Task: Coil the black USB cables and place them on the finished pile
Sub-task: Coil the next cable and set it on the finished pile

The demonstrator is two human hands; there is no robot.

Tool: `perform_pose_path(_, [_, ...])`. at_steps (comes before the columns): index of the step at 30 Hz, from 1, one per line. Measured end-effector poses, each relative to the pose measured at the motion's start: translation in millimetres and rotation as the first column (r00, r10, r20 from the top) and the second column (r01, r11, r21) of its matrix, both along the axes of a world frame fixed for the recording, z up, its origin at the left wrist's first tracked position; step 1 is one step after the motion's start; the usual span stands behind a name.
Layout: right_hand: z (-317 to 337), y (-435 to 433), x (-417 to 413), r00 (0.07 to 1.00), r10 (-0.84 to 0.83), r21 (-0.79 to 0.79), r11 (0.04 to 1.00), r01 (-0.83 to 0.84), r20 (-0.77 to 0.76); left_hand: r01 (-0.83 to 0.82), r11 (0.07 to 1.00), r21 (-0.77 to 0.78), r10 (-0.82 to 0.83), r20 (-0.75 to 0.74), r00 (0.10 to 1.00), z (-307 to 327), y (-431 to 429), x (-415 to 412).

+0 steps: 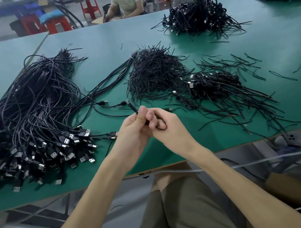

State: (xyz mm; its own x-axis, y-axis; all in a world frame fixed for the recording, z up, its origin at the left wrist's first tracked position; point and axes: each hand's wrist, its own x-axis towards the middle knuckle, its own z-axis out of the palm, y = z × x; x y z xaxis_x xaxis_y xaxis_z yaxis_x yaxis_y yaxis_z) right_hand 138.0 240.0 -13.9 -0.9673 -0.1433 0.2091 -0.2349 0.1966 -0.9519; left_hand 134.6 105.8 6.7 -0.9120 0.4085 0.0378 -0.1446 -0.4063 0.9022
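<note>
Green table [99, 43], red stools [89, 5] behind | left hand [133, 131], right hand [170, 130]: grip holding black cable [132, 107]

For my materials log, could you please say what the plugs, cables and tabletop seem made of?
Plugs: black moulded plastic bodies, probably, with bright metal tips that glint. Cables: matte black rubbery or plastic jacket, bending freely. Tabletop: smooth green mat, likely rubber or vinyl, over a brown board showing at the edge.
</note>
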Motion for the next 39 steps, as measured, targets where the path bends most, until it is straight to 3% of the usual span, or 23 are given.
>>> perform_pose_path(5, [-1.4,11.4,3.7,0.998,0.05,0.026,0.998,-0.049,-0.049,0.129,0.972,-0.195,-0.144,-0.064,0.988,7.5,-12.5,-2.4])
perform_pose_path(9, [2.0,15.2,5.3,0.99,0.063,0.088,0.995,-0.052,-0.124,0.134,0.909,-0.394,-0.204,-0.141,0.969,9.3,-20.2,-3.7])
perform_pose_path(14, [6.7,14.4,-2.7,0.979,0.025,0.201,0.979,0.016,-0.201,-0.058,0.897,-0.438,-0.057,-0.244,0.968,9.4,-18.4,-4.2])
perform_pose_path(17, [10.0,9.9,-7.0,0.98,0.003,0.238,0.97,0.046,-0.199,-0.258,0.792,-0.553,0.025,-0.393,0.919,5.3,-12.7,-7.7])
perform_pose_path(23, [14.5,11.2,-12.7,0.964,-0.004,0.376,0.921,0.107,-0.264,-0.42,0.754,-0.506,0.16,-0.478,0.863,-3.4,-13.6,-8.1])
perform_pose_path(25, [13.0,10.8,-13.1,0.981,0.022,0.408,0.911,0.06,-0.193,-0.427,0.733,-0.529,0.169,-0.466,0.869,-8.5,-14.8,-9.3])
perform_pose_path(31, [9.1,7.8,-15.6,0.994,0.105,0.326,0.939,-0.111,0.038,-0.344,0.826,-0.447,0.19,-0.353,0.916,-13.4,-23.3,-10.2])
perform_pose_path(35, [6.4,8.4,-18.3,0.987,0.095,0.426,0.894,-0.143,0.131,-0.269,0.866,-0.422,0.173,-0.253,0.952,-19.5,-28.0,-10.1])
perform_pose_path(39, [2.7,11.2,-20.2,0.981,0.105,0.625,0.759,-0.183,0.161,-0.215,0.858,-0.466,0.176,-0.127,0.976,-22.1,-36.0,-16.6])
